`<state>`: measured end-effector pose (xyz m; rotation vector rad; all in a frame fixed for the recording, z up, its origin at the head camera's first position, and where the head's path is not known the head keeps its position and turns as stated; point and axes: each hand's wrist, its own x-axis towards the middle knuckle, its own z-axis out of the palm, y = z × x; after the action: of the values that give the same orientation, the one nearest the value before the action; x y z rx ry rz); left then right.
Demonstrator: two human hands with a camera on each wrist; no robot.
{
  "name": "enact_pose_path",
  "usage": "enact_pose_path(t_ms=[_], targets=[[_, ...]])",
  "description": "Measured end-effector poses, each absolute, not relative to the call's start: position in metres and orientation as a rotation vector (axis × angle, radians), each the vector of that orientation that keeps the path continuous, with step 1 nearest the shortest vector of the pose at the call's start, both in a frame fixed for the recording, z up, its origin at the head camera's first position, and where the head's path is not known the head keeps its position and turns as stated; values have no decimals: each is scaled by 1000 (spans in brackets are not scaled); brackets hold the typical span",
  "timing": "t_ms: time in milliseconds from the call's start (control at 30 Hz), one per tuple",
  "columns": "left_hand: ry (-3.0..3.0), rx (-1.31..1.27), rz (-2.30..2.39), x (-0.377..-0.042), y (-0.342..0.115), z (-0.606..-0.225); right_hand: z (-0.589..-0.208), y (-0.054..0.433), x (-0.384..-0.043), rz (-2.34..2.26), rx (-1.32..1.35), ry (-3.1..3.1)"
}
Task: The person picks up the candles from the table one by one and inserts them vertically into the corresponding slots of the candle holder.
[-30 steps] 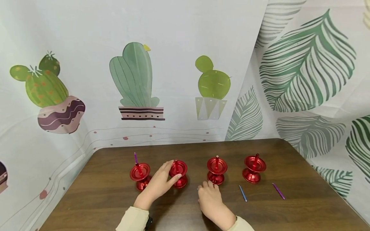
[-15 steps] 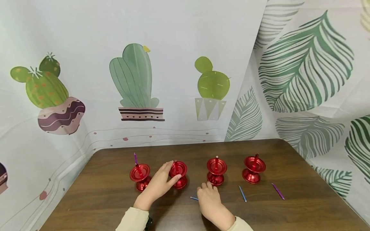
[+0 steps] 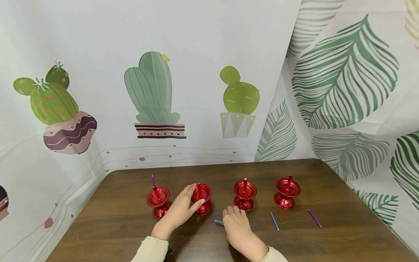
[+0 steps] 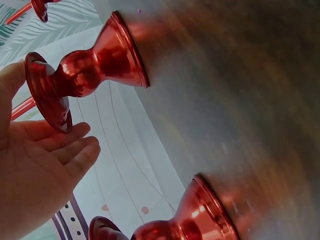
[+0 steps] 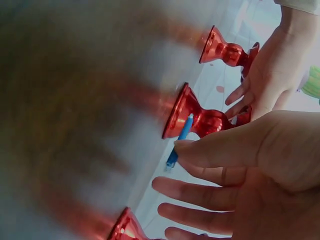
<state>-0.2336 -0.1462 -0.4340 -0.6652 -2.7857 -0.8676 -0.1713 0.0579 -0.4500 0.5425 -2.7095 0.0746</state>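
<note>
My left hand (image 3: 180,206) holds the dish of the second red candle holder (image 3: 204,190) from the left. Its thumb and fingers lie on either side of the rim in the left wrist view. Between the thumb and index finger of my right hand (image 3: 237,225) is a thin blue candle (image 5: 186,126), pinched near its middle. In the head view its left end sticks out from under that hand, low over the table, in front of the third red holder (image 3: 244,202). At the far left, a purple candle (image 3: 153,181) stands upright in the first holder (image 3: 158,199).
A fourth red holder (image 3: 285,201) stands at the right, with no candle in its tube. In front of it a second blue candle (image 3: 274,221) and a purple candle (image 3: 315,218) lie on the brown table (image 3: 347,233). A printed curtain (image 3: 199,91) hangs behind.
The blue candle's end has come into sight left of my right hand, which stays almost in place. My left hand keeps its hold on the second holder.
</note>
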Motion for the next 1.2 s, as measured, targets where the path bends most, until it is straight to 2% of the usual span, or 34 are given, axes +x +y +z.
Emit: enact_pose_path(t_ms=[333, 600, 867, 1200], targets=[[-2800, -658, -854, -235, -147, -434, -427, 67, -178, 112, 611, -2562], [-2794, -659, -847, -235, -147, -433, -404, 69, -190, 309, 627, -2476], [-2777, -664, -852, -234, -145, -435, -390, 65, -206, 832, 641, -2485], [-2769, -672, -849, -232, -144, -435, -391, 49, -233, 1466, 754, -2465]])
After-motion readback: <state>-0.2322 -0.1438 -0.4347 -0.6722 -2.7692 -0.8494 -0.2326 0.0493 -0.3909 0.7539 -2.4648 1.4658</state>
